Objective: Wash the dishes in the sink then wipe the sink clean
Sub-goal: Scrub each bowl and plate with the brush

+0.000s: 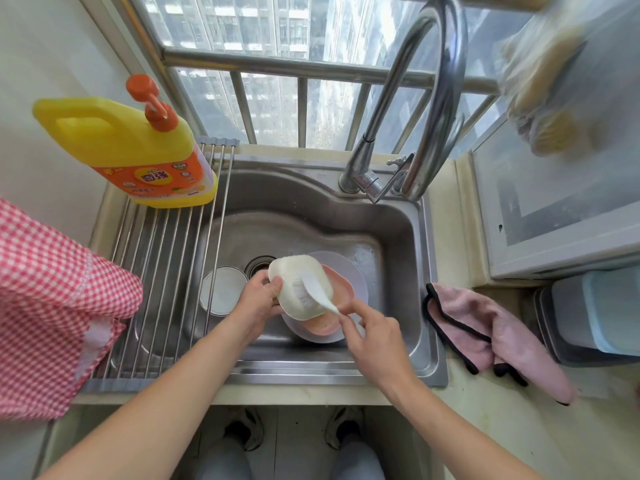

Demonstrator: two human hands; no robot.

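Over the steel sink (398,237), my left hand (258,299) grips the rim of a cream square dish (294,271), tilted toward me. My right hand (374,332) pinches the handle of a white dish brush (315,289), whose bristles rest inside that dish. Under them in the basin lie a pink dish (341,299) stacked on a pale lilac plate (349,268). A white bowl (221,289) sits to the left of the drain (258,265).
A roll-up drying rack (166,271) covers the sink's left part, with a yellow detergent bottle (131,147) standing on it. The tall faucet (429,98) arches at the back right. A pink cloth (485,330) lies on the right counter. A red checked cloth (52,306) hangs at left.
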